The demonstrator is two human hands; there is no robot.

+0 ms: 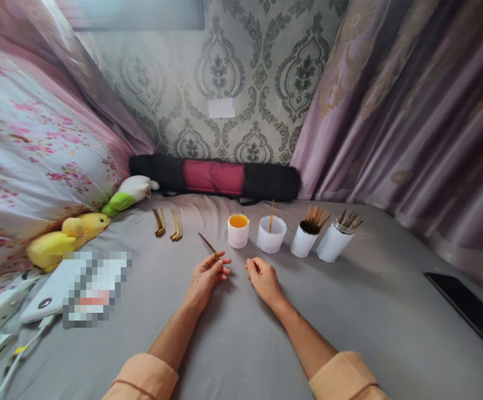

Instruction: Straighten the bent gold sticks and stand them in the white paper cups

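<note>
My left hand [206,279] pinches a slim, pointed gold-brown strip [208,243] that slants up and left from the fingertips. A little to the right, my right hand [264,280] is closed with curled fingers; whatever they hold, if anything, is hidden. Beyond the hands stand a white cup of orange liquid [238,236] and a whitish tub [272,239] with a thin stick [272,215] upright in it. Left of the strip lie two small groups of thin gold pieces, a left group [159,223] and a right group [176,225], bent at their near ends.
Two white jars, a left jar [301,245] and a right jar [333,244], hold several brown sticks. A black phone [466,308] lies far right. At left are plush toys [85,226], a white power bank [53,291] and a power strip [1,308]. A black-and-red roll bag [214,176] lies along the wall.
</note>
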